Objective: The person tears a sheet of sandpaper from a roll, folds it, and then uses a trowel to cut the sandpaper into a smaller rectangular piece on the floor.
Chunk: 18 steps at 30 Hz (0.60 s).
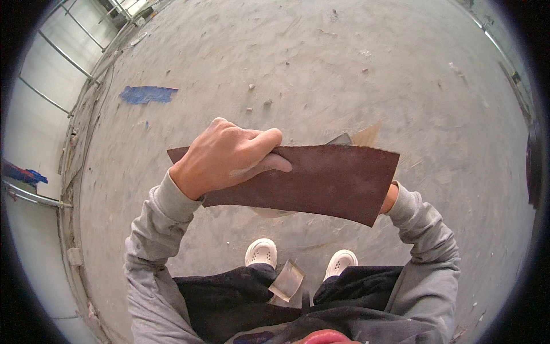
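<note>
A dark brown sheet of sandpaper (321,178) stretches across in front of me, slightly curved and wider than both my hands. My left hand (229,155) is closed on its upper edge, thumb and forefinger pinching the sheet. Dust whitens the thumb. Of my right hand (392,198) only the wrist shows, by the sheet's right end; its fingers are hidden behind the sheet. Above the upper edge stick out a grey corner (341,139) and a tan corner (366,136) of something mostly covered. A pale edge (269,212) peeks out below.
I stand on a dusty grey floor (344,69) in white clogs (262,252). Between my legs is a folded, shiny tan piece (288,281). A torn blue strip (148,94) and small crumbs lie farther off. Metal tubing (66,54) runs along the left wall.
</note>
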Each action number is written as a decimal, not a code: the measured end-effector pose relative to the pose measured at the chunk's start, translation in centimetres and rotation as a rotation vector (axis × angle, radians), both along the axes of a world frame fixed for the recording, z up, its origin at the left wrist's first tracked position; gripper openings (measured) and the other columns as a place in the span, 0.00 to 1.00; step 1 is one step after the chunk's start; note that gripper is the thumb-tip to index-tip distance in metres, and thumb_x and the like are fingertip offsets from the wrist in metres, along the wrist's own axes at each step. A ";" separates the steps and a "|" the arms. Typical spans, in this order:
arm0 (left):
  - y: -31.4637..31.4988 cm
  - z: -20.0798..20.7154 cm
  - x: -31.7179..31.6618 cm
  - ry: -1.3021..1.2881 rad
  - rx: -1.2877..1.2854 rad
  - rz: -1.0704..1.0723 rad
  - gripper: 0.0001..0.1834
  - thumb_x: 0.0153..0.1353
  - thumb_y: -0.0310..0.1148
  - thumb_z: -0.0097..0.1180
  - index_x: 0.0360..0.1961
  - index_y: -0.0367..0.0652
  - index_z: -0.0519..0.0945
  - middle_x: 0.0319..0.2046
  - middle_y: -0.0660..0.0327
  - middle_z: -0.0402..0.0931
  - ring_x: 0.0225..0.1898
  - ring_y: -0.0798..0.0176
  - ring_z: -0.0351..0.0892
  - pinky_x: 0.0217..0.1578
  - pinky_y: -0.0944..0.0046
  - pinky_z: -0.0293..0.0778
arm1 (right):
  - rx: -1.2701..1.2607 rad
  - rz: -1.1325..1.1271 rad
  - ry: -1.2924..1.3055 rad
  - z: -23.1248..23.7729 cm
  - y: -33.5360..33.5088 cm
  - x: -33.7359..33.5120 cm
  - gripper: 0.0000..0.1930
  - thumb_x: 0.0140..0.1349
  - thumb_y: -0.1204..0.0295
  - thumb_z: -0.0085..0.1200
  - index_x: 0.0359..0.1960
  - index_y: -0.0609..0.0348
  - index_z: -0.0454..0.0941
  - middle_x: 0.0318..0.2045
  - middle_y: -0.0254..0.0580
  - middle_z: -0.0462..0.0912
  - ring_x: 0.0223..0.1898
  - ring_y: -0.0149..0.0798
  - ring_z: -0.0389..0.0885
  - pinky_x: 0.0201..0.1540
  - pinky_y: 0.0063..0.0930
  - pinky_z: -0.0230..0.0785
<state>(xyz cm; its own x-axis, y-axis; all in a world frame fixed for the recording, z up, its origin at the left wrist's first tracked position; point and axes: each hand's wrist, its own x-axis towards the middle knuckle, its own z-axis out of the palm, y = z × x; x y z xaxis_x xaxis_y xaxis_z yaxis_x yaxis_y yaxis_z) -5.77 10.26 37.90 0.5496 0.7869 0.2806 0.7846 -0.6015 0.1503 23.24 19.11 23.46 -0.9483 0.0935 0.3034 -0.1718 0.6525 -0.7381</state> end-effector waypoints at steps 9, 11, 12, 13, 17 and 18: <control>0.7 -1.0 -1.0 -0.161 -0.134 0.033 0.11 0.57 0.33 0.61 0.29 0.38 0.73 0.22 0.54 0.78 0.19 0.55 0.76 0.23 0.60 0.71 | 0.125 -0.110 -0.064 3.1 2.3 0.3 0.22 0.58 0.67 0.61 0.53 0.61 0.75 0.52 0.49 0.76 0.53 0.46 0.73 0.59 0.39 0.63; 1.1 -1.1 -1.7 -0.293 -0.241 0.025 0.10 0.59 0.33 0.60 0.32 0.37 0.75 0.26 0.52 0.80 0.24 0.53 0.79 0.28 0.59 0.74 | 0.119 -0.158 -0.028 3.7 3.0 0.8 0.23 0.57 0.67 0.63 0.52 0.64 0.74 0.52 0.49 0.76 0.52 0.45 0.74 0.58 0.37 0.65; 1.3 -0.8 -1.9 -0.330 -0.321 0.035 0.11 0.59 0.35 0.59 0.34 0.37 0.76 0.27 0.51 0.80 0.26 0.53 0.80 0.30 0.59 0.74 | -0.002 -0.179 -0.024 5.4 2.5 0.5 0.24 0.57 0.67 0.63 0.52 0.65 0.74 0.52 0.49 0.76 0.51 0.45 0.74 0.57 0.37 0.66; 1.4 -0.3 -2.0 -0.362 -0.398 0.052 0.12 0.60 0.37 0.58 0.35 0.37 0.77 0.28 0.50 0.81 0.28 0.52 0.81 0.31 0.59 0.75 | -0.121 -0.193 -0.014 6.5 2.2 0.2 0.24 0.56 0.67 0.63 0.52 0.66 0.73 0.52 0.48 0.76 0.50 0.44 0.75 0.56 0.36 0.66; 2.1 -1.7 -2.6 -0.428 -0.328 0.213 0.11 0.59 0.36 0.59 0.33 0.38 0.79 0.24 0.54 0.80 0.23 0.56 0.80 0.28 0.61 0.74 | -0.177 -0.227 -0.132 6.8 2.1 -0.3 0.26 0.55 0.66 0.65 0.53 0.64 0.73 0.53 0.46 0.75 0.49 0.44 0.75 0.56 0.34 0.67; 2.2 -1.9 -2.6 -0.383 -0.303 0.236 0.10 0.59 0.36 0.59 0.32 0.38 0.79 0.23 0.54 0.80 0.22 0.57 0.80 0.27 0.61 0.74 | -0.163 -0.243 -0.167 6.7 2.2 -0.3 0.25 0.55 0.66 0.65 0.53 0.63 0.73 0.54 0.47 0.75 0.50 0.45 0.75 0.57 0.34 0.66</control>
<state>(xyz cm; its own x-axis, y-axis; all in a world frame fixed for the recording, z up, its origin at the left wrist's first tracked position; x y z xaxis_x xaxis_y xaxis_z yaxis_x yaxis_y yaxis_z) -8.40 12.49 35.95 0.2510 0.9534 0.1674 0.7482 -0.3008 0.5914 22.94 21.31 30.17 -0.9276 0.3575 0.1080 0.1065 0.5305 -0.8409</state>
